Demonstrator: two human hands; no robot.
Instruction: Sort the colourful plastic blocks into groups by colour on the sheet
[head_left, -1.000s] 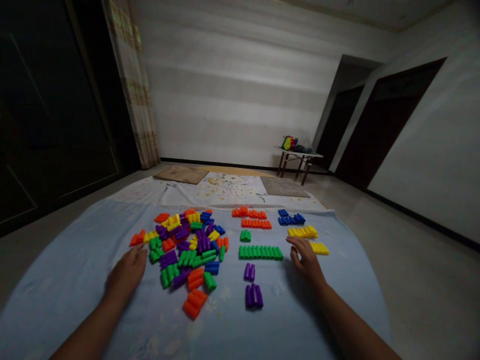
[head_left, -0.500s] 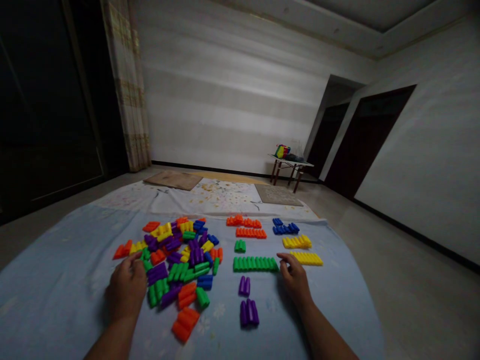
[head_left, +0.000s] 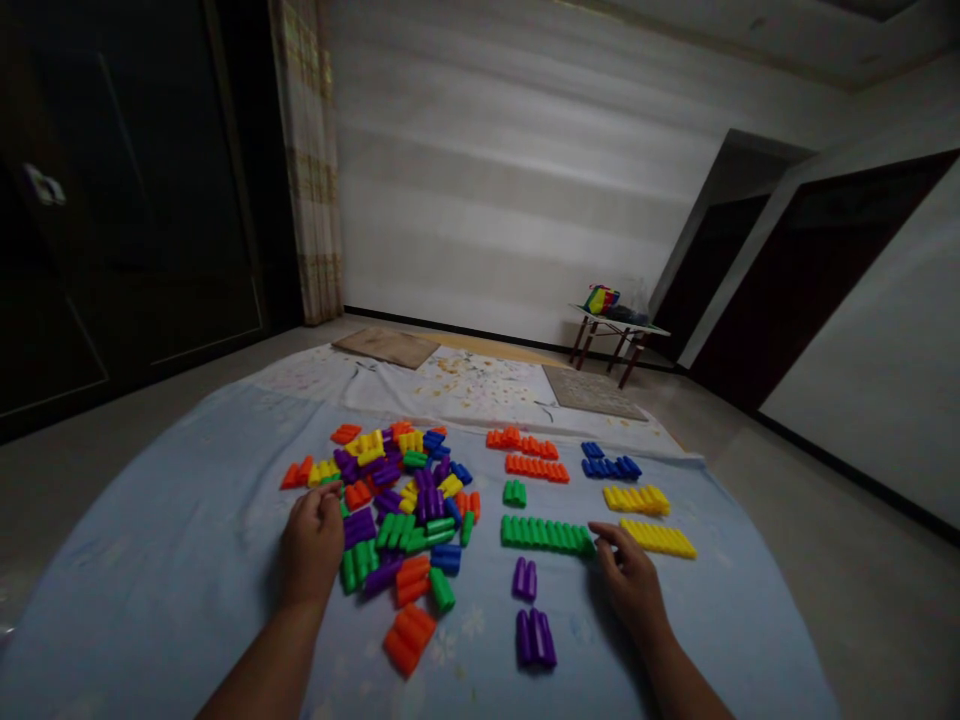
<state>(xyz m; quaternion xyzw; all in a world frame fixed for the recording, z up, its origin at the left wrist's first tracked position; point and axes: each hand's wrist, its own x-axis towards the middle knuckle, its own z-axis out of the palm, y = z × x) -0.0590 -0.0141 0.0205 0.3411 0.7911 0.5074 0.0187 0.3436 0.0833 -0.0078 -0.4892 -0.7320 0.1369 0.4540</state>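
On the blue cloth lies a mixed pile of ridged plastic blocks [head_left: 431,495] in orange, yellow, green, purple and blue. My left hand [head_left: 313,540] is at the pile's left edge, fingers loosely bent beside green and purple blocks; no held block shows. My right hand [head_left: 628,580] has its index finger reaching to the right end of a long green block row [head_left: 547,535], thumb apart, nothing visible in it. A short green block [head_left: 514,493] sits behind that row. Purple blocks [head_left: 535,640] lie in front of it, and a straight yellow row [head_left: 658,538] is just beyond my right hand.
Orange rows [head_left: 536,468], blue blocks [head_left: 611,467] and another yellow group [head_left: 636,499] lie farther back. Two flat boards, one brown [head_left: 386,346] and one greyish [head_left: 592,392], rest on the far white cloth. A small table [head_left: 619,325] stands near the wall.
The camera view has turned left, so everything appears shifted right. Relative to the blocks, both hands stay in nearly the same places, and the block rows look the same.
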